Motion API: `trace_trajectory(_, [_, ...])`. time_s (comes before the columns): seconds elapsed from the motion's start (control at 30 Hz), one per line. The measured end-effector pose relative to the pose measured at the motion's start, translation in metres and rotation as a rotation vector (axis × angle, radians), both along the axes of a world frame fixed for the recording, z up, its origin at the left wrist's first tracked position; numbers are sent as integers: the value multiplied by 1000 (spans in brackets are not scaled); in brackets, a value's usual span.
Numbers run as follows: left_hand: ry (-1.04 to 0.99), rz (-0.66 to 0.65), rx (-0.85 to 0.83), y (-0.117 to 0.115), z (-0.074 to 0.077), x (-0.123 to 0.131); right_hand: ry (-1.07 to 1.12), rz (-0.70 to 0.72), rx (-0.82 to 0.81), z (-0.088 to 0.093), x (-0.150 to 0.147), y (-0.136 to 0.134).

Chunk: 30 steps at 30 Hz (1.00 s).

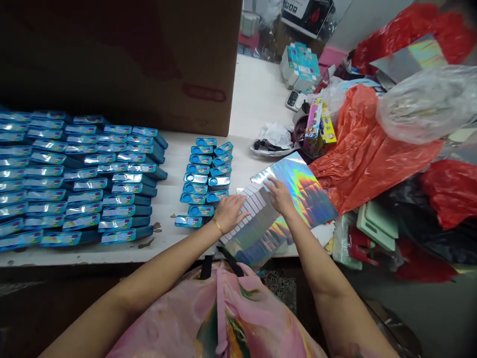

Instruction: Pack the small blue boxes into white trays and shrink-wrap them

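Note:
A shiny holographic sticker sheet (309, 191) lies at an angle on the table in front of me, with rows of pale rectangular labels (254, 203) on its left part. My left hand (228, 215) rests at the sheet's left edge, thumb and fingers apart beside the labels. On the sheet's upper part, my right hand (279, 196) touches the surface with fingers spread and slightly bent. Left of the sheet, small blue boxes (201, 159) stand in two short columns, close to my left hand. Whether a label is between any fingertips is too small to tell.
Many more blue boxes (119, 199) fill the table's left side in rows. A large brown carton (149, 64) stands behind them. To the right lie red plastic bags (365, 144), a clear bag (428, 104), a small white device (295, 100) and a colourful carton (313, 119).

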<state>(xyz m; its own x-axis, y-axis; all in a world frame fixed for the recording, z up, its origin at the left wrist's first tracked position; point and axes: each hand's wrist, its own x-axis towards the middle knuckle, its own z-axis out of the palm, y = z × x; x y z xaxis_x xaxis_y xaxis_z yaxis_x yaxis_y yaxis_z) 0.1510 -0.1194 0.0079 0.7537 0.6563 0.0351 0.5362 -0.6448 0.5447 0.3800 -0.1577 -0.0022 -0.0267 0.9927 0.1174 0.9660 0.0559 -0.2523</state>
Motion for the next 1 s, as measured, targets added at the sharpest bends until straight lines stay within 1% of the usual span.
trace_trajectory(0.03, [26, 8, -57, 2, -5, 17, -16, 75, -34, -3, 3, 4])
trace_trajectory(0.1, [119, 88, -183, 6, -16, 45, -50, 180, -74, -12, 5, 8])
trace_trajectory(0.17, [184, 168, -247, 10, -27, 62, -91, 237, -77, -23, 3, 7])
trace_trajectory(0.23, [205, 218, -269, 11, -34, 68, -132, 266, -41, -31, 4, 3])
trace_trajectory(0.33, [190, 255, -297, 11, -34, 67, -151, 295, 71, -34, 10, -6])
trace_trajectory(0.43, [147, 249, -324, 12, -26, 62, -121, 348, 170, -28, 17, -13])
trace_trajectory(0.53, [99, 233, -354, 16, -20, 56, -91, 404, 207, -20, 20, -17])
trace_trajectory(0.63, [53, 218, -386, 18, -18, 50, -58, 424, 213, -11, 20, -21])
trace_trajectory(0.8, [-14, 199, -427, 18, -23, 46, 2, 316, 176, 10, 11, -18])
trace_trajectory(0.87, [-33, 188, -437, 18, -23, 47, 4, 305, 139, 17, 9, -14])
trace_trajectory(0.93, [-46, 179, -445, 18, -21, 48, -12, 309, 93, 19, 8, -11])
trace_trajectory(1.0, [-53, 169, -453, 17, -19, 48, -29, 314, 55, 18, 10, -10])
